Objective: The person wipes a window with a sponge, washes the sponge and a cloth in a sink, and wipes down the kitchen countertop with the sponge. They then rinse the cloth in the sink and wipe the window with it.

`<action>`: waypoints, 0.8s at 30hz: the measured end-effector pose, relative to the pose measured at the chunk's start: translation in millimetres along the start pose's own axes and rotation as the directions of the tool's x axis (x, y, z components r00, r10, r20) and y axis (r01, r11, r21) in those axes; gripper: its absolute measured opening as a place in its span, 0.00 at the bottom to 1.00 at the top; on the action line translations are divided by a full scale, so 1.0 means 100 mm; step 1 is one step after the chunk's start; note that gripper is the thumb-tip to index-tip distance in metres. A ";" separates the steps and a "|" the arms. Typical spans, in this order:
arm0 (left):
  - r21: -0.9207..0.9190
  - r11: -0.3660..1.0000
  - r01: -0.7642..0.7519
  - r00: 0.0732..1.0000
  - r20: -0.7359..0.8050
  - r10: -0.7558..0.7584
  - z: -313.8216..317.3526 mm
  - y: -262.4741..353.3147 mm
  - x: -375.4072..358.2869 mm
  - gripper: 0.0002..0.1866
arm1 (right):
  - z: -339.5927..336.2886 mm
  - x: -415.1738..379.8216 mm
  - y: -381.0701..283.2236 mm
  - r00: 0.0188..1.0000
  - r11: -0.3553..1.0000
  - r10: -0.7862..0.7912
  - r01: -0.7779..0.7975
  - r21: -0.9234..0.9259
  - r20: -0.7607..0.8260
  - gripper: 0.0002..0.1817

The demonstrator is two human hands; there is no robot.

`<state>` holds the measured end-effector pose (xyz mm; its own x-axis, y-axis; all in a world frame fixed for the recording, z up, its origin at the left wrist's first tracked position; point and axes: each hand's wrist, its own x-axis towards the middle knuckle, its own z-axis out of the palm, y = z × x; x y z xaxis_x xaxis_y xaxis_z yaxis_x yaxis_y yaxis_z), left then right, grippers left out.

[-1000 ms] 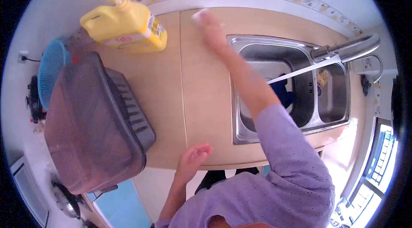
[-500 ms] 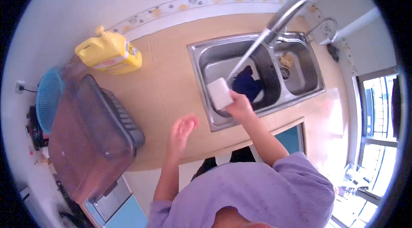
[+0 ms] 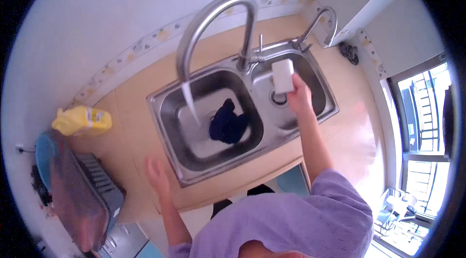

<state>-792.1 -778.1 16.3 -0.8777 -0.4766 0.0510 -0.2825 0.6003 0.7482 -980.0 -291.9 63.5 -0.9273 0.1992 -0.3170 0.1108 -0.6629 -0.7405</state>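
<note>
My right hand [image 3: 301,97] grips a white sponge [image 3: 282,76], a rectangular block, above the smaller right basin [image 3: 310,66]. My left hand [image 3: 157,175] is held out with its fingers extended and nothing in it, by the sink's front left corner. A dark navy cloth [image 3: 227,122] lies bunched in the larger left basin [image 3: 170,122]. Water runs into that basin from the tall curved faucet [image 3: 218,3]. A drain [image 3: 279,98] shows in the right basin, partly behind my right hand and the sponge.
On the left of the wooden counter [image 3: 124,136] stand a yellow jug [image 3: 83,120], a lidded dish rack [image 3: 82,195] and a blue basket [image 3: 44,153]. A thinner second faucet [image 3: 334,20] rises behind the right basin. A dark scrubber-like bundle [image 3: 349,53] sits in the back right corner.
My right hand has carried the sponge from over the left basin to over the right one. The view has shifted right, and the faucet's arch now shows side-on. My left hand stays empty.
</note>
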 end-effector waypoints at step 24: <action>0.496 0.865 -0.073 0.996 -0.016 0.093 0.33 0.05 -0.03 0.24 | 0.03 3.30 0.61 0.534 0.293 -0.291 0.840 -0.457 0.794 0.22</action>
<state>-803.2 -752.4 -1.6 -0.8939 -0.4288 0.1305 -0.3726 0.8727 0.3155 -1280.7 -268.7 -84.5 -0.8114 -0.2737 0.5165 -0.5824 0.3031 -0.7543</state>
